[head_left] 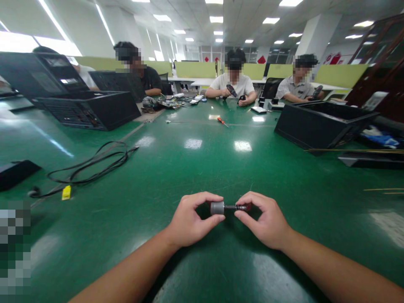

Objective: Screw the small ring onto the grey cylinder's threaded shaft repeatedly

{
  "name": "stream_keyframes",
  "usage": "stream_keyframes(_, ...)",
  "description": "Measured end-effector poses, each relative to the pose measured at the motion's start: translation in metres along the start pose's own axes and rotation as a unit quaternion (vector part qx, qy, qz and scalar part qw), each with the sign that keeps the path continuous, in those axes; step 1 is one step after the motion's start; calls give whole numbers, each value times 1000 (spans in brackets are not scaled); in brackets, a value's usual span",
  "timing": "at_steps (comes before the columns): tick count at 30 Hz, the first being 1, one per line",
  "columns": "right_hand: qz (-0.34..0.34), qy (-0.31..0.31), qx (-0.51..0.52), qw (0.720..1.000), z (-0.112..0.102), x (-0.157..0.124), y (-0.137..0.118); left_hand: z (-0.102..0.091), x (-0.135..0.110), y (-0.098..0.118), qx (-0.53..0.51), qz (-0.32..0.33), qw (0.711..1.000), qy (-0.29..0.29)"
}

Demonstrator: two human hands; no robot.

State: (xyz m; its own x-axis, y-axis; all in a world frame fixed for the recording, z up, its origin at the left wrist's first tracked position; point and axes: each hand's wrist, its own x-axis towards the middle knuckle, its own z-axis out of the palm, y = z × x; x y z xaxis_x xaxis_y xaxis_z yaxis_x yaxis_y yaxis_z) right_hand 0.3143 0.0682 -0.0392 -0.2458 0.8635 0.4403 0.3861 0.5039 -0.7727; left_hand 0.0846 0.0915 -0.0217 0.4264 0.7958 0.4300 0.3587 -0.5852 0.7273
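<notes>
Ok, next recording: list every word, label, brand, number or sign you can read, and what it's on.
None can be read.
Yellow tag by the black cable: too small to tell any print.
Red diamond in the background: too blurred.
Grey cylinder in the left hand: no lettering discernible.

Rows of bright panel lights [216,19] run across a white ceiling [252,8] at 12 o'clock, above yellow-green partitions [197,69] and white desks [186,79]. Pale blinds [67,23] hang at 10 to 11 o'clock, daylight glaring beneath them. Toward 2 o'clock come a white pillar [319,35] and a dark reddish-brown cabinet [378,54] (steeply tilted by the lens). The glossy green tabletop [189,168] spreads to 6 o'clock, mirroring the lights.
</notes>
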Motion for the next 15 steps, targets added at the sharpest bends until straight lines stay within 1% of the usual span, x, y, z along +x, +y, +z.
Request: stream_keyframes(15, -21, 16, -5, 1000, -1, 0, 1, -2, -1, 0, 2, 2, 1000, 3)
